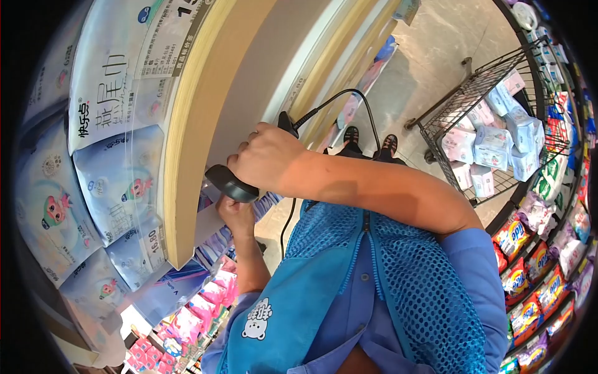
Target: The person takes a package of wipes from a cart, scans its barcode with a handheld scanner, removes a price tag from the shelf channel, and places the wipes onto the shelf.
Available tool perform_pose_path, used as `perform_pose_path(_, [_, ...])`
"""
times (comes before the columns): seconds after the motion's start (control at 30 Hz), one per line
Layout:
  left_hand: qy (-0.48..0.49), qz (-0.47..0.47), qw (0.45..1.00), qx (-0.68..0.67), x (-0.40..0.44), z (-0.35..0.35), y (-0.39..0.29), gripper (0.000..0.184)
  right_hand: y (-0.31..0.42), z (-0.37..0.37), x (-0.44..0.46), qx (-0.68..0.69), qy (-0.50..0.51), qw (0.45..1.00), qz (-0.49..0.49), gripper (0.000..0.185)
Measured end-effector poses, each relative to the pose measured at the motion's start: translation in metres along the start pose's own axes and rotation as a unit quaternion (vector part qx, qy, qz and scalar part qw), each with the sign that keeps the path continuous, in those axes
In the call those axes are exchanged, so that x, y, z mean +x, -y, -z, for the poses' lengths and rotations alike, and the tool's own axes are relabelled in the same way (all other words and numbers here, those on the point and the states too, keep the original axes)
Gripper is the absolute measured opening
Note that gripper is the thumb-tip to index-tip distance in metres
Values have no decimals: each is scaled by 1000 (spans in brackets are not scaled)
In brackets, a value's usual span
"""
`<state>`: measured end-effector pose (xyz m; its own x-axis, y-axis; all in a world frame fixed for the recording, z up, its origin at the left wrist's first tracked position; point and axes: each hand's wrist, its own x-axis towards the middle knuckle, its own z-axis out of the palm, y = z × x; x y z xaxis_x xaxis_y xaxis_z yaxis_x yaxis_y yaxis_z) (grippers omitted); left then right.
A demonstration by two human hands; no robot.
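Note:
My right hand (pixel 269 159) is closed around the handle of a black barcode scanner (pixel 232 183), with its head towards the shelf on the left. A black cable (pixel 336 96) runs from the handle's end and loops down. Just below the scanner, my left hand (pixel 237 215) reaches in by the shelf edge. Its fingers look curled, but the scanner and shelf partly hide them, so whatever they hold cannot be made out. Close by are thin bluish packs (pixel 215 246) on a lower shelf.
Pale blue sanitary pad packs (pixel 118 181) fill the left shelf behind a price label (pixel 177 37). A wire shopping cart (pixel 436 128) with several packs stands on the tiled floor (pixel 430 56). Detergent bags (pixel 514 234) line the right shelves; pink packs (pixel 187 324) sit lower left.

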<state>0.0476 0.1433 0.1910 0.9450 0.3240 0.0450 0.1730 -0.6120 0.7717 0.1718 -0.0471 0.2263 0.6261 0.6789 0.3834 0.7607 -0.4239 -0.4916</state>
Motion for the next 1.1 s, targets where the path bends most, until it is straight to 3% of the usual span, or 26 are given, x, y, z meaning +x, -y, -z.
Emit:
perform_pose_path(0.2, [-17,-10,998,-55,0,-3,9,8,-3,10,-5,17,54,998,-13,11])
perform_pose_path(0.63, [3,-132,985,107,6,-5,-6,12,-14,19,-7,30,81,996,-14,13])
perform_pose_path(0.73, [-38,-139,986,85,5,-18,-19,14,-34,55,-21,169,78,982,21,25])
perform_pose_path(0.8, [-78,-140,985,66,8,-14,-7,15,-53,94,-42,325,82,940,60,35])
perform_pose_path(0.87, [113,15,989,89,18,4,36,16,-73,128,-63,447,169,869,130,42])
perform_pose_path(0.9, [11,-92,989,111,11,-13,-28,16,-80,139,-75,473,235,832,170,44])
perform_pose_path(0.97, [12,-89,991,101,12,-14,-23,17,-74,153,-102,606,217,726,240,45])
perform_pose_path(1.1, [16,-78,991,108,13,-12,-21,19,-56,155,-119,547,275,755,235,58])
